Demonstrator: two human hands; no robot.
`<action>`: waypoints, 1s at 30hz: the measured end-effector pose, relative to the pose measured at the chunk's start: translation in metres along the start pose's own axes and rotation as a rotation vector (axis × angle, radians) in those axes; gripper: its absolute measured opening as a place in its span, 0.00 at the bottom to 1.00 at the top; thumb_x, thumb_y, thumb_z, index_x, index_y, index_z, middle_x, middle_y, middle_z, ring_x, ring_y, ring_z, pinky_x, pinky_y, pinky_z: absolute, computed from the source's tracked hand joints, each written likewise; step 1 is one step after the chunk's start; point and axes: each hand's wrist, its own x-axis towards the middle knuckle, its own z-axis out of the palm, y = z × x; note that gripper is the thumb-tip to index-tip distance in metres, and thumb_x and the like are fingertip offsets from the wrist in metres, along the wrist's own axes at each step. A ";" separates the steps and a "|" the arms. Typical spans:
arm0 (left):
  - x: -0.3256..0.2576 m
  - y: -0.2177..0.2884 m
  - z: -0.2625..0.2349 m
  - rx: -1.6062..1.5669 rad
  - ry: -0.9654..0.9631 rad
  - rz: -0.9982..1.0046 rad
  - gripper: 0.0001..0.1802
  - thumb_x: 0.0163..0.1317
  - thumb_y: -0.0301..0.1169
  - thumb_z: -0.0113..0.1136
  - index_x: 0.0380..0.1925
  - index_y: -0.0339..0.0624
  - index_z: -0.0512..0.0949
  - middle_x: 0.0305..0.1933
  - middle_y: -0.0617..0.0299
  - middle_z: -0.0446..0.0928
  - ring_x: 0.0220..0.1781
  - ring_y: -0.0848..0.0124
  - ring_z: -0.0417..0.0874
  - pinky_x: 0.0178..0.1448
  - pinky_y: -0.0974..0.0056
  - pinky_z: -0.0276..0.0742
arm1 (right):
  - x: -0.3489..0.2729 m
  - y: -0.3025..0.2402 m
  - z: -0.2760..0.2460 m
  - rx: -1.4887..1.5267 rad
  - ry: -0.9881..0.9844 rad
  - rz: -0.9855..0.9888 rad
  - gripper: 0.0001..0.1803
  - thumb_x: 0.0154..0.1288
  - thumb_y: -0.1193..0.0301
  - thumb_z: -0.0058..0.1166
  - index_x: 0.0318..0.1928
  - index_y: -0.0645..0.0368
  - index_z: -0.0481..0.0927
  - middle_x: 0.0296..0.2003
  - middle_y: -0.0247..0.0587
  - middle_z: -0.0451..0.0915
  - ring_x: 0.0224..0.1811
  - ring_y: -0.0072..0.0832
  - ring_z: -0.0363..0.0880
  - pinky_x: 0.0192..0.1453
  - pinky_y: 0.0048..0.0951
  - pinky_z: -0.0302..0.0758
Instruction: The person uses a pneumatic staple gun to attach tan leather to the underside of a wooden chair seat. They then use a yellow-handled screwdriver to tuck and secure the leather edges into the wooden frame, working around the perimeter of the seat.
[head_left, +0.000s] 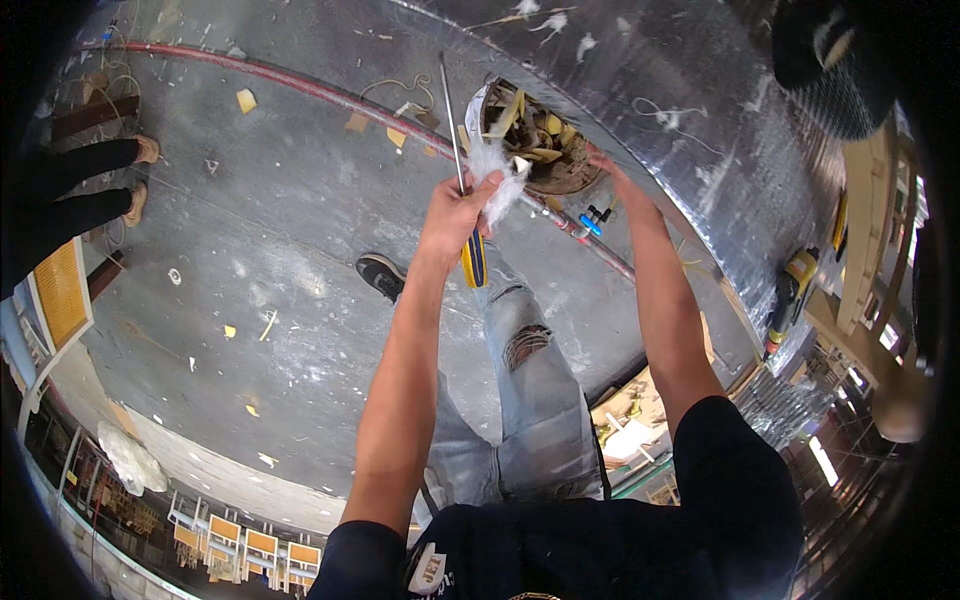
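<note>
My left hand (462, 215) is closed around a long screwdriver (474, 262) with a yellow and black handle. Its thin metal shaft points away from me, up past my fingers. A tuft of white fluffy fibre (492, 172) sits at my thumb and fingertips, partly over the near rim of a round bin. That bin (476, 108) holds scraps of yellow foam (545, 155) and brownish bits. At the bin's right side, my right hand (604, 163) reaches to the rim beside the table edge; its fingers are mostly hidden.
A red hose (270, 72) with a blue-handled valve (590, 222) crosses the grey floor. A silvery sheeted table (690, 130) curves along the right, bearing a yellow and black power tool (793, 290). Another person's legs (80, 170) stand at left, near a yellow-seated chair (60, 290).
</note>
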 end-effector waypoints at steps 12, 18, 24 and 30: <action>-0.167 0.029 0.007 -0.116 0.101 0.136 0.14 0.65 0.32 0.66 0.43 0.32 0.78 0.39 0.54 0.84 0.35 0.69 0.85 0.40 0.63 0.83 | -0.309 -0.211 0.212 -0.210 -0.464 0.158 0.32 0.75 0.60 0.53 0.70 0.65 0.62 0.47 0.39 0.82 0.36 0.22 0.79 0.40 0.26 0.77; -0.224 0.064 -0.065 0.143 0.220 0.368 0.12 0.66 0.34 0.65 0.44 0.40 0.80 0.41 0.65 0.82 0.43 0.73 0.83 0.47 0.64 0.81 | -0.465 -0.262 0.157 -0.130 -0.650 0.160 0.30 0.76 0.65 0.51 0.74 0.59 0.61 0.47 0.38 0.82 0.32 0.19 0.78 0.38 0.24 0.76; -0.223 0.058 -0.082 0.455 0.048 0.211 0.16 0.62 0.36 0.68 0.44 0.38 0.81 0.42 0.62 0.84 0.39 0.72 0.82 0.44 0.62 0.76 | -0.555 -0.238 0.118 0.099 -0.405 0.031 0.22 0.71 0.70 0.59 0.60 0.57 0.67 0.47 0.36 0.77 0.45 0.24 0.79 0.46 0.28 0.76; -0.254 -0.020 0.075 0.394 -0.392 0.030 0.25 0.60 0.21 0.60 0.59 0.46 0.73 0.51 0.61 0.81 0.46 0.68 0.84 0.45 0.62 0.82 | -0.499 -0.226 0.152 -0.038 0.471 -0.090 0.30 0.59 0.51 0.70 0.52 0.60 0.79 0.31 0.37 0.82 0.34 0.23 0.77 0.42 0.30 0.76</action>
